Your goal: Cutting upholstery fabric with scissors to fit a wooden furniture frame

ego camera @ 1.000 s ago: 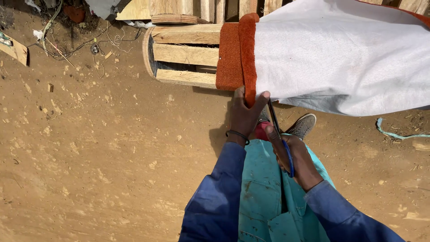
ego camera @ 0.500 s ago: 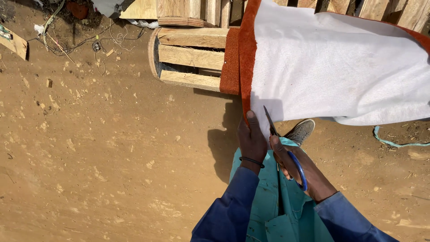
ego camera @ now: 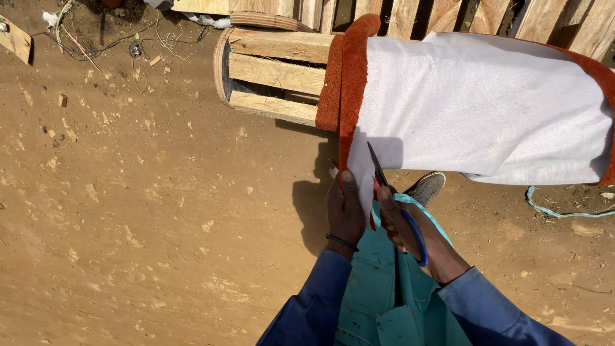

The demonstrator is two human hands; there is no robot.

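Cloth (ego camera: 487, 109), white on the side shown and rust-orange at its folded edges, is draped over a wooden frame (ego camera: 275, 70) that stands on bare sandy ground (ego camera: 128, 211). The lower left corner of the cloth is pinched by the left hand (ego camera: 346, 214), whose thumb is pressed against the white face just beside the orange edge; the fingers are closed behind the cloth and mostly hidden by it. Scissors (ego camera: 394, 198) with blue handles are held in the right hand (ego camera: 403, 221), just right of the left hand, the fingers wrapped through and around the handles. The dark blades are pointed up and to the left against the white cloth and appear nearly closed, though whether cloth lies between them cannot be told. A thin dark band is worn on the left wrist. Both arms are covered by blue sleeves (ego camera: 320, 301), and a teal garment (ego camera: 384, 295) is seen between them, below the cloth. A grey shoe (ego camera: 426, 188) is set on the ground just under the lower edge of the cloth, right of the scissors. A light green cord (ego camera: 557, 208) is lying on the ground below the right end of the cloth. Wires and wood scraps (ego camera: 122, 45) are scattered left of the frame, well apart from the hands.
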